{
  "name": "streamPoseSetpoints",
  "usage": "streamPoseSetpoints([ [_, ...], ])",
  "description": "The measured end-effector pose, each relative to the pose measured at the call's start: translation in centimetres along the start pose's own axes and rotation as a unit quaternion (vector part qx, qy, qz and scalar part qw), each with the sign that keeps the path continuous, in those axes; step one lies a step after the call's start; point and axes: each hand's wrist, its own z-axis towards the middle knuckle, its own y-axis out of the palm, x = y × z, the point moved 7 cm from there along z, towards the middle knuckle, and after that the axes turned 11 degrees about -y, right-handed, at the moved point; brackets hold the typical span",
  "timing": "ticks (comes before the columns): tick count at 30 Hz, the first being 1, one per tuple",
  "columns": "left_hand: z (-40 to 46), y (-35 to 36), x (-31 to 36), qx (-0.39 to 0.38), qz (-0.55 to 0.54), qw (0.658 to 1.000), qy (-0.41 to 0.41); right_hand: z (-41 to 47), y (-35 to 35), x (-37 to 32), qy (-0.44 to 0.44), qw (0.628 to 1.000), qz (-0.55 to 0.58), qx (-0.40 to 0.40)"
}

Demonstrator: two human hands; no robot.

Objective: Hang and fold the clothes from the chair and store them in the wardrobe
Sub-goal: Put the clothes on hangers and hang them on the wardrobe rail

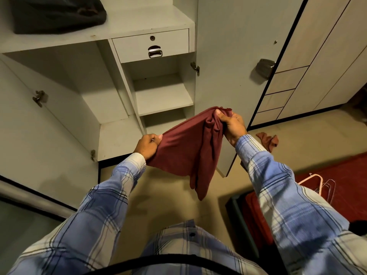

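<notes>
A maroon garment (186, 147) is being held taut in front of the open wardrobe (162, 96), gripped by the left hand (148, 145) and bunched in the right hand (231, 124). Likely risk: the uneven bunching is causing a crooked fold, and the hanging end is slipping free.
</notes>
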Motion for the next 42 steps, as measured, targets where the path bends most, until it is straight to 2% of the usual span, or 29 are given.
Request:
streamPoseSetpoints([
  [6,-1.0,-0.5,2.1,0.008,-0.155,0.988,0.011,-0.1,0.2,1.2,0.01,0.988,-0.153,-0.02],
  [11,-0.9,-0.1,2.5,0.011,-0.245,0.969,-0.028,0.0,-1.0,1.8,-0.004,0.933,-0.358,0.011],
  [17,-1.7,1.3,2.5,-0.015,-0.32,0.944,-0.082,-0.8,0.2,2.7,-0.019,0.946,-0.322,-0.029],
  [21,-2.6,1.9,3.0,-0.025,-0.295,0.953,-0.069,-1.8,2.7,2.4,-0.017,0.952,-0.299,-0.055],
  [26,-3.7,3.2,4.3,-0.068,-0.274,0.958,-0.057,-2.0,5.3,3.4,-0.008,0.942,-0.315,-0.117],
  [32,-4.0,4.4,4.3,-0.07,-0.357,0.922,-0.129,-2.7,7.0,2.9,-0.049,0.905,-0.387,-0.172],
  [42,-4.1,4.8,4.1,-0.104,-0.506,0.835,-0.191,-3.7,7.2,2.1,-0.074,0.892,-0.407,-0.182],
])
